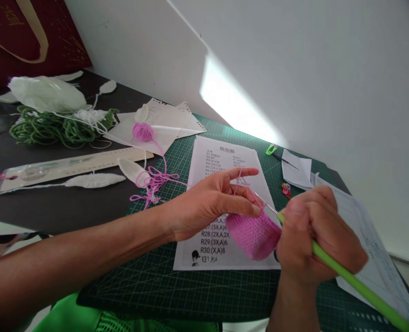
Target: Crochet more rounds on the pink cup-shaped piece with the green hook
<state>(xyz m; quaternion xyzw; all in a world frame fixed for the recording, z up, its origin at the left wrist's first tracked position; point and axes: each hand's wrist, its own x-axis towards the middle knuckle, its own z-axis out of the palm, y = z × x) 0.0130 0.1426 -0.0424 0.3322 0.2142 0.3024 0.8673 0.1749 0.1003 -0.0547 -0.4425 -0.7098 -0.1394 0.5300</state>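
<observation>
A pink crocheted cup-shaped piece (254, 236) hangs from my left hand (221, 196), its upper edge pinched between thumb and fingers. The left index finger is stretched out, with a strand of pink yarn running over it. My right hand (317, 233) is wrapped around a crochet hook (342, 272) with a thick green handle. The hook's metal shaft reaches the upper edge of the pink piece beside my left thumb. Tangled pink yarn (157, 180) lies left of my left hand and leads back to a small pink ball (142, 132).
Under my hands, a printed pattern sheet (221, 258) lies on a green cutting mat (190, 290). To the left are green yarn (52, 129), white yarn (47, 93), a ruler (76, 168) and white crocheted leaf shapes (95, 180). Stitch markers (286, 189) and papers (370, 249) lie right.
</observation>
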